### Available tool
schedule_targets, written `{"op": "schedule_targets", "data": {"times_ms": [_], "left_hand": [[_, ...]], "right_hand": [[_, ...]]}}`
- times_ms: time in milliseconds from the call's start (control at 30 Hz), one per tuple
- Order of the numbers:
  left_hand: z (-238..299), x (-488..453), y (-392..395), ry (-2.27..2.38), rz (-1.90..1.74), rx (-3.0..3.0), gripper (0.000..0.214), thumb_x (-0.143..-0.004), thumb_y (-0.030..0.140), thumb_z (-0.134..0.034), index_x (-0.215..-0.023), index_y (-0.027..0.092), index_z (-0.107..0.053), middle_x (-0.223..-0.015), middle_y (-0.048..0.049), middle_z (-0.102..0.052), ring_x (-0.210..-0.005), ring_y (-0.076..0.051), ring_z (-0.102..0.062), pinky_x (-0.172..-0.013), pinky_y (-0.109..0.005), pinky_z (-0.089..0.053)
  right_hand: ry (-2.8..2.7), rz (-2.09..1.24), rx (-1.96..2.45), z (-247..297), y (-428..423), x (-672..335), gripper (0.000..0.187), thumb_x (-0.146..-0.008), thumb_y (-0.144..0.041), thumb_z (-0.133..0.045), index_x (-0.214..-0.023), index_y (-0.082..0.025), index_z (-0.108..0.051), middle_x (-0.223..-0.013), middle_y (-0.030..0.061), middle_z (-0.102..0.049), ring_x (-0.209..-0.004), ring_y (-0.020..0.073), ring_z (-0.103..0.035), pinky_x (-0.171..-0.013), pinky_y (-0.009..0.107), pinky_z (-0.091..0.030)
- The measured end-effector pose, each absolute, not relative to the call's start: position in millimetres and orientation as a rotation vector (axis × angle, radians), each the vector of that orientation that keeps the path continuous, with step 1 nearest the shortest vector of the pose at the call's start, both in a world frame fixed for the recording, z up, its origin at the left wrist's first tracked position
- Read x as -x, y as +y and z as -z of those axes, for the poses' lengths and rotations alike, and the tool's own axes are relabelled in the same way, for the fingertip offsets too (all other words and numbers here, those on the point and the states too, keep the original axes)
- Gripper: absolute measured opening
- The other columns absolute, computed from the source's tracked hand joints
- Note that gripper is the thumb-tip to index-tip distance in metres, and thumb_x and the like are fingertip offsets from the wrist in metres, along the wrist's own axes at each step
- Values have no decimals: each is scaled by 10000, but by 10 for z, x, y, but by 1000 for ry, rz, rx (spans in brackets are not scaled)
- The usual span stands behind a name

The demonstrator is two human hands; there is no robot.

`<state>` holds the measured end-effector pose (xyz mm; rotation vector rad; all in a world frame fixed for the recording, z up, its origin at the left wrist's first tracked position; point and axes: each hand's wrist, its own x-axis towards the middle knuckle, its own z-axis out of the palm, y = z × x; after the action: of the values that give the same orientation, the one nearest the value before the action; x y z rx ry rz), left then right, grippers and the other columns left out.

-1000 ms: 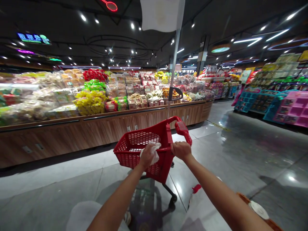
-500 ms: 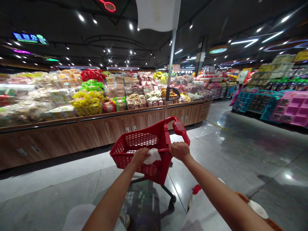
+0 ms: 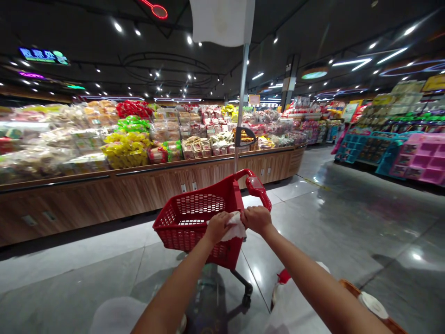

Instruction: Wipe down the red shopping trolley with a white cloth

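A red plastic shopping cart stands on the floor in front of me, its basket pointing left. My left hand is closed on a white wiping cloth, which lies over the cart's near upper rim; it may be a paper wipe, I cannot tell. Close beside it, my right hand is wrapped round the rim at the handle end, just below the red handle. The basket's visible inside holds nothing that I can make out. A metal pole with a white panel on top rises behind the handle.
Behind the cart runs a wood-panelled counter heaped with packaged food. Teal racks and a pink rack stand at the right. By my right forearm are a white item with a red part and a round white object.
My left hand has slid the white cloth right along the rim, close to my right hand. The cart and pole have shifted slightly left. My right hand keeps its hold.
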<state>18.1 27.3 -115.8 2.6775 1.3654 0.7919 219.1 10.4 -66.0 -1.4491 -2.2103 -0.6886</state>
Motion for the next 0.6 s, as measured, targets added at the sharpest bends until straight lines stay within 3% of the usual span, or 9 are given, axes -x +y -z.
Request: {"op": "schedule_targets", "data": {"times_ms": [100,233,467,600], "left_hand": [[1308,393,278,1544,-700,-2649,246,-864,188,-537,-1088,211,-635,-1033,-58,-661,-974,-215,-594,-877,-346,-476],[1396,868,220,1751,-674,-2610,289,-829,151,-542,-1096,219,-628,-1136,-75,-642,-1050,-233,-573,-948,-391,-449],[1230,187,167,1640,-881,-2501,396,-786,48,-441,-1083,221,-638,-1022,-36,-657,-989,-180,-584,-918,-327,-459],[1143,-190,91,1598,-973,-2515,327,-865,181,-492,-1151,255,-632,-1016,-35,-654,-951,-193,-584,-870,-331,-463]], "right_hand": [[-2221,700,1399,674,108,-2203,343,-905,-274,-459,-671,-176,-690,-665,59,-702,-574,156,-588,-567,304,-227],[-2200,679,1401,686,122,-2178,343,-895,-269,-463,-655,-176,-689,-648,57,-697,-560,154,-578,-567,301,-227],[-2181,674,1429,673,136,-2143,328,-880,-265,-473,-659,-180,-700,-660,58,-709,-563,158,-589,-571,303,-243],[-2187,696,1409,670,134,-2158,333,-883,-266,-471,-649,-179,-691,-655,54,-709,-562,153,-588,-575,302,-239]]}}
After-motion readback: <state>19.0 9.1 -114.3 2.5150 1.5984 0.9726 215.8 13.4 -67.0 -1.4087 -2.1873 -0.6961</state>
